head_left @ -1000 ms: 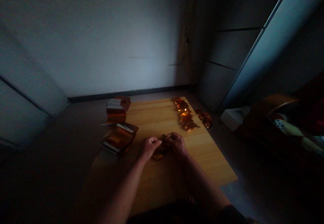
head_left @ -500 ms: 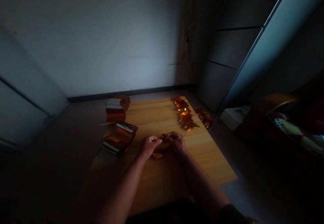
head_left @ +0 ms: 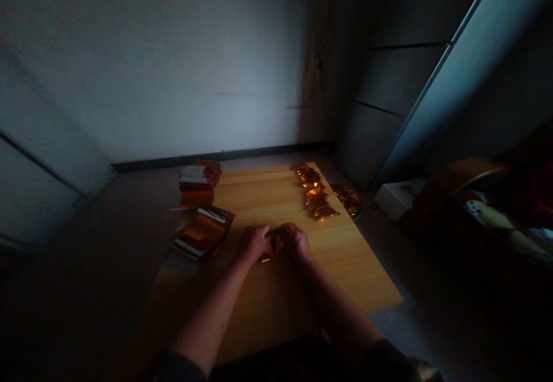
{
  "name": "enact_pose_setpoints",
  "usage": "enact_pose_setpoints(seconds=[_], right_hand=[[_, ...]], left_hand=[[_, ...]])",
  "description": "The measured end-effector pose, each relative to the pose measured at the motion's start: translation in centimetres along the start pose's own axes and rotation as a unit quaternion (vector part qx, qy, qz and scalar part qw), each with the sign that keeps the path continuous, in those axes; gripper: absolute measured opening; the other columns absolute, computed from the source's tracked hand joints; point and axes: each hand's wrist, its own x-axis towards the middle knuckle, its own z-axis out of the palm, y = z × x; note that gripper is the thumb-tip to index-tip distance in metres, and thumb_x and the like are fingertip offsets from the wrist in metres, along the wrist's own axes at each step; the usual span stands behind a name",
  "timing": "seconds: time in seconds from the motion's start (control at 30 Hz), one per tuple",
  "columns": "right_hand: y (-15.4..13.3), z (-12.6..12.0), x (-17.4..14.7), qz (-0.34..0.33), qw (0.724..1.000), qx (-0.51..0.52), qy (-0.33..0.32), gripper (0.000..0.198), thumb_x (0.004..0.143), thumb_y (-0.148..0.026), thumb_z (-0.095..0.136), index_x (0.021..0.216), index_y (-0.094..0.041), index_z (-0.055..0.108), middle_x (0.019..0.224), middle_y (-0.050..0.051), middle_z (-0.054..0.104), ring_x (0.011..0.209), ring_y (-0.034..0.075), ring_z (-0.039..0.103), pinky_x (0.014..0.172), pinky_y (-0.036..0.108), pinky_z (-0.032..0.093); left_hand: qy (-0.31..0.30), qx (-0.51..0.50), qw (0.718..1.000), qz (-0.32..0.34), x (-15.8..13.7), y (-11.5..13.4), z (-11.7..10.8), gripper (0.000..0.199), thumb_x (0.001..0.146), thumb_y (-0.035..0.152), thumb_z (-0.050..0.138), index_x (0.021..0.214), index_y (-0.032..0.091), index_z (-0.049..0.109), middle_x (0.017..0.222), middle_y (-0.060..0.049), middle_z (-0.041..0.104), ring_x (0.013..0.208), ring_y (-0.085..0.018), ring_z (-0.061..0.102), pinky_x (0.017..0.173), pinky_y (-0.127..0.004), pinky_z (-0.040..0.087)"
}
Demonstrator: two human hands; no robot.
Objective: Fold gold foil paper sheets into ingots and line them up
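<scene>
Between my hands, over the near middle of the wooden table, is a sheet of shiny gold foil paper, partly folded. My left hand pinches its left side, fingers curled inward. On the other side my right hand is closed on the foil paper's right part, close to the left fingertips. My fingers cover the upper part of the sheet, so its exact folds are hidden. Left of my hands lies a stack of gold foil paper with white edges, and a second stack sits behind it.
Folded gold foil pieces stand in a row along the right side of the wooden table. Beyond that edge, a container of more foil pieces sits lower down. A white box and a wooden chair-like frame are at the right.
My hands have drawn slightly closer together and curled over the foil paper. The sheet looks narrower, and its lower part now catches the light.
</scene>
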Motion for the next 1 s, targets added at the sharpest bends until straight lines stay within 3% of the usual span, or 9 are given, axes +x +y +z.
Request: enact_pose_setpoints(seconds=[0.2, 0.33, 0.4, 0.47, 0.6, 0.8, 1.0], right_hand=[[-1.2, -0.3, 0.0, -0.051, 0.972, -0.22, -0.062, 0.008, 0.087, -0.014, 0.05, 0.086, -0.018, 0.057, 0.081, 0.004, 0.062, 0.075, 0.015, 0.053, 0.066, 0.022, 0.037], [-2.1, -0.6, -0.2, -0.044, 0.955, -0.285, -0.075, 0.008, 0.09, -0.017, 0.049, 0.094, -0.019, 0.056, 0.085, 0.005, 0.062, 0.08, 0.017, 0.053, 0.068, 0.024, 0.036], [-2.4, -0.6, -0.3, -0.044, 0.95, -0.298, -0.078, 0.008, 0.091, -0.02, 0.049, 0.095, -0.02, 0.055, 0.089, 0.005, 0.062, 0.082, 0.017, 0.053, 0.068, 0.024, 0.036], [-2.5, -0.7, -0.3, -0.043, 0.948, -0.306, -0.083, 0.009, 0.092, -0.021, 0.047, 0.096, -0.02, 0.055, 0.09, 0.005, 0.062, 0.082, 0.017, 0.052, 0.068, 0.024, 0.035], [-2.4, -0.8, -0.2, -0.043, 0.948, -0.304, -0.09, 0.013, 0.092, -0.02, 0.045, 0.101, -0.02, 0.054, 0.089, 0.006, 0.061, 0.081, 0.018, 0.053, 0.069, 0.025, 0.036], [-2.1, -0.9, 0.1, -0.036, 0.953, -0.282, -0.102, 0.015, 0.091, -0.017, 0.045, 0.102, -0.02, 0.055, 0.09, 0.006, 0.061, 0.08, 0.017, 0.055, 0.067, 0.025, 0.037], [-1.5, -1.4, 0.4, -0.022, 0.959, -0.259, -0.116, 0.016, 0.088, -0.018, 0.051, 0.102, -0.022, 0.057, 0.091, 0.003, 0.062, 0.068, 0.012, 0.057, 0.055, 0.021, 0.032]], left_hand=[[0.019, 0.073, 0.993, 0.088, 0.2, -0.5, 0.2, 0.018, 0.084, 0.027, 0.053, 0.074, 0.019, 0.065, 0.072, -0.005, 0.065, 0.075, -0.018, 0.056, 0.068, -0.028, 0.035], [0.072, 0.094, 0.988, 0.097, 0.0, -0.1, -0.3, 0.023, 0.081, 0.035, 0.06, 0.096, 0.02, 0.065, 0.091, -0.008, 0.067, 0.09, -0.023, 0.055, 0.076, -0.033, 0.037], [0.086, 0.121, 0.984, 0.095, -0.2, 0.3, -0.6, 0.025, 0.08, 0.037, 0.06, 0.098, 0.02, 0.064, 0.096, -0.009, 0.065, 0.096, -0.026, 0.053, 0.078, -0.037, 0.037], [0.057, 0.145, 0.982, 0.109, -0.4, 0.8, -0.8, 0.017, 0.084, 0.032, 0.055, 0.088, 0.019, 0.065, 0.091, -0.009, 0.064, 0.093, -0.026, 0.054, 0.077, -0.038, 0.037], [0.001, 0.16, 0.98, 0.117, -1.3, 1.5, -0.9, 0.023, 0.087, 0.018, 0.043, 0.083, 0.018, 0.066, 0.088, -0.01, 0.063, 0.088, -0.023, 0.056, 0.078, -0.038, 0.039], [0.025, 0.143, 0.984, 0.102, -3.6, 2.1, -1.1, 0.028, 0.087, 0.016, 0.042, 0.096, 0.023, 0.067, 0.123, -0.009, 0.059, 0.119, -0.028, 0.046, 0.101, -0.052, 0.029], [0.005, 0.13, 0.987, 0.096, -4.7, 1.4, -0.6, 0.035, 0.092, 0.021, 0.036, 0.119, 0.026, 0.057, 0.121, -0.008, 0.062, 0.115, -0.024, 0.05, 0.105, -0.052, 0.026]])
